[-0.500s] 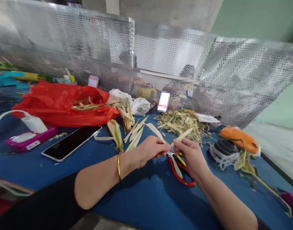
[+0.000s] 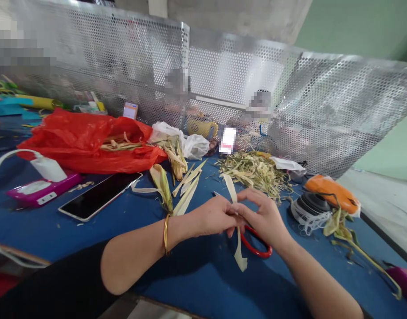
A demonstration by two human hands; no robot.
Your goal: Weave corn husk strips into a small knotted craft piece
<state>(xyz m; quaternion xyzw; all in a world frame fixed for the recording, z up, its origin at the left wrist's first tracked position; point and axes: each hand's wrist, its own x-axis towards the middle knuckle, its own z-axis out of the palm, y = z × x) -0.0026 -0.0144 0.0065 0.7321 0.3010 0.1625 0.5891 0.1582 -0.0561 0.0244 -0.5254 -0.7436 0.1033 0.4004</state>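
Our left hand (image 2: 212, 217) and right hand (image 2: 266, 218) meet, fingertips pinching a pale strip (image 2: 231, 189) over the bench (image 2: 177, 283), above the red-handled scissors (image 2: 262, 254). Uneven pulling could split the strip at our pinch; lowering its dangling end could snag it on the scissors.

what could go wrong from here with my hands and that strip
The scissors lie under both hands, with a blade tip showing just beyond the left hand, so a finger might get nicked. The pale husk strip looks thin where the left hand and right hand meet on it; pulling hard could tear it.
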